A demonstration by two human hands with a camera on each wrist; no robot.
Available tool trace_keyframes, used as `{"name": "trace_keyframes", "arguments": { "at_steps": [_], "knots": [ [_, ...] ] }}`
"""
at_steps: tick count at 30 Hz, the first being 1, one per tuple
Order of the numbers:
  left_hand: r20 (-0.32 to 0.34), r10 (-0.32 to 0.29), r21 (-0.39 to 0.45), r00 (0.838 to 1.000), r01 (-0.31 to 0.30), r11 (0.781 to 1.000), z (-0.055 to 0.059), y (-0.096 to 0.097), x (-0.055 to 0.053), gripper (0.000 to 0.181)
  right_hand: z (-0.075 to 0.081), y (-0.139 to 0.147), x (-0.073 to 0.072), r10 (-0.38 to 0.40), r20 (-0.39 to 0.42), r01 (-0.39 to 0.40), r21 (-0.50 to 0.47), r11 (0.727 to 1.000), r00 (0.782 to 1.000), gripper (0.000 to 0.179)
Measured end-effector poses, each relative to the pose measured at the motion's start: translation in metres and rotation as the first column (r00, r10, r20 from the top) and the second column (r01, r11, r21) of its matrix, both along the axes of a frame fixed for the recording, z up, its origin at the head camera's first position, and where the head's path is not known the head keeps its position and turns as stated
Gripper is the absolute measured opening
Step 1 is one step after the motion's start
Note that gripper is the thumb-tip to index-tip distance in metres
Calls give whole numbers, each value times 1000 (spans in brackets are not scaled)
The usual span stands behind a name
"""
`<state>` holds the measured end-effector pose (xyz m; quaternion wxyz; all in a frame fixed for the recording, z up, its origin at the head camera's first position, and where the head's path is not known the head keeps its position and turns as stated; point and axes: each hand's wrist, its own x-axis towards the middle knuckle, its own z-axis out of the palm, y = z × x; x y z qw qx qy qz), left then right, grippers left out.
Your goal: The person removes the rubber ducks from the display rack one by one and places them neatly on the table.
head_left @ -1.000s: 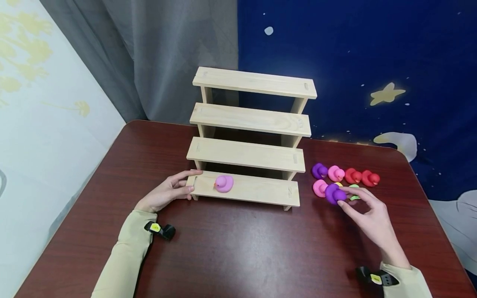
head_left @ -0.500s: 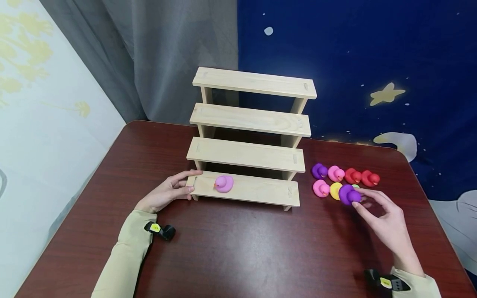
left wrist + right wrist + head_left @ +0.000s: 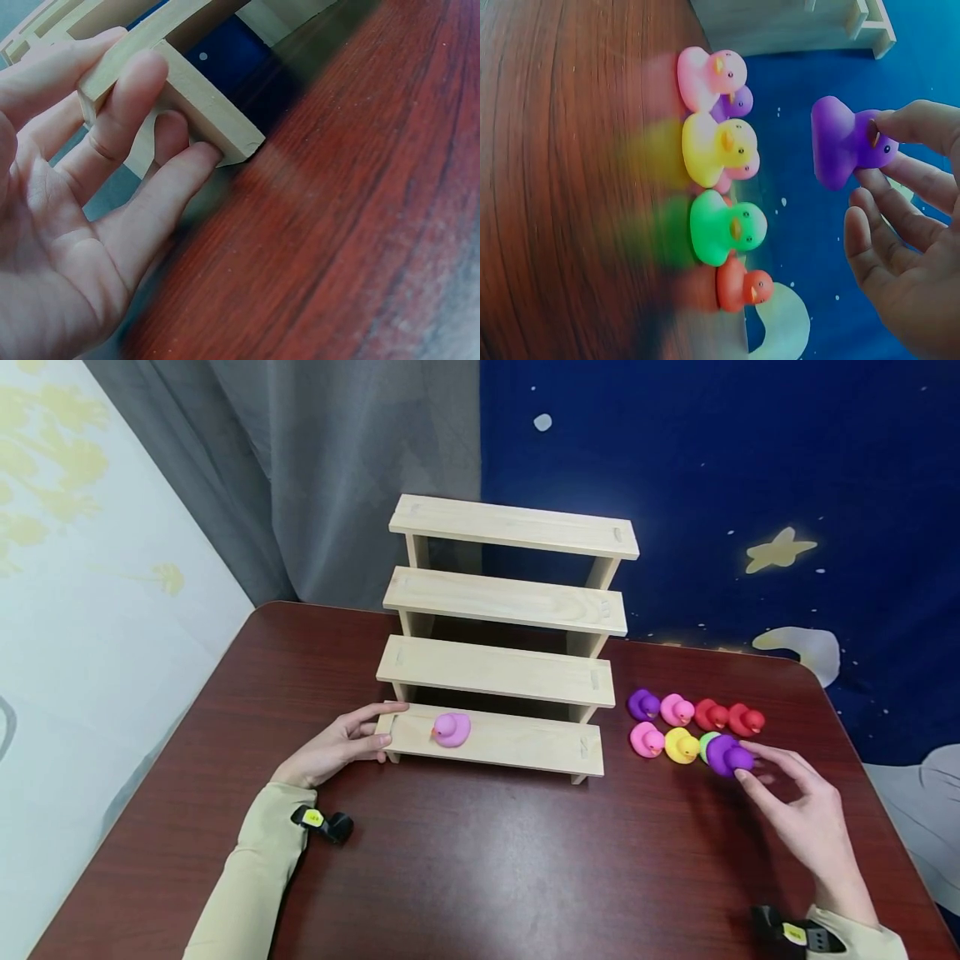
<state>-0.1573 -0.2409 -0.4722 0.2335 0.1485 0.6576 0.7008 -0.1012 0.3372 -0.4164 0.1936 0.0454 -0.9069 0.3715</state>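
My right hand (image 3: 810, 818) pinches a purple rubber duck (image 3: 726, 757) by its head, between thumb and fingers. In the right wrist view that purple duck (image 3: 834, 142) is held up off the table, apart from the other ducks. It partly covers a green duck (image 3: 707, 743) in the head view. At the left end of a four-step wooden display shelf (image 3: 495, 672), my left hand (image 3: 330, 748) grips the lowest board. The left wrist view has its fingers and thumb round the board's end (image 3: 210, 109). A lilac duck (image 3: 452, 730) sits on that lowest step, towards the left.
Right of the shelf, ducks stand in two rows on the dark red table (image 3: 480, 860). The front row includes a pink duck (image 3: 646, 739) and a yellow duck (image 3: 681, 746). Behind are a purple duck (image 3: 642, 703), another pink duck (image 3: 676, 709) and two red ducks (image 3: 746, 719).
My right hand has moved to the right with the purple duck, passing in front of the yellow duck and then the green one. My left hand and the shelf have stayed put.
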Motion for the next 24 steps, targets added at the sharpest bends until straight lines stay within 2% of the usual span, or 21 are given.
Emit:
{"name": "trace_keyframes", "arguments": {
  "at_steps": [10, 24],
  "knots": [
    [-4, 1, -11, 1000, -1, 1000, -2, 0, -1, 54, -2, 19, 1, -38, -23, 38, -14, 999, 999, 39],
    [-1, 8, -12, 1000, -8, 1000, -1, 1, 0, 54, -8, 39, 2, -78, 11, 77, 18, 997, 997, 37]
  ]
}}
